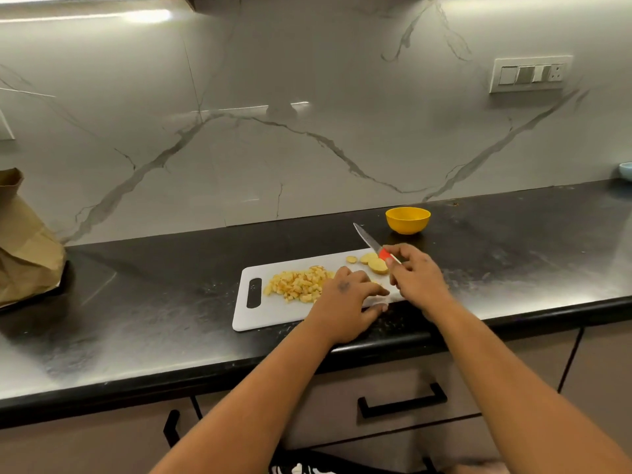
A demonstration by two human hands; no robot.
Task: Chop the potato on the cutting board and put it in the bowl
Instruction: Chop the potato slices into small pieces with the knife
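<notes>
Right hand grips knife, blade raised off board; left hand lies flat there, seemingly gathering dice; slices await cutting, bowl near behind.

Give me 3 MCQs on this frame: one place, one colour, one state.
1. Where is the bowl?
A. On the board
B. On the counter beyond the board's far right corner
C. Beside the paper bag

2. What colour is the knife handle?
A. Red
B. Black
C. Green

3. What state is the potato in?
A. All whole
B. All in the bowl
C. A diced pile plus a few uncut slices

Answers:
1 B: it stands on the counter, off the board.
2 A: red shows above the right hand, which holds it.
3 C: the pile and slices lie on the board; the left hand rests there too.
</notes>
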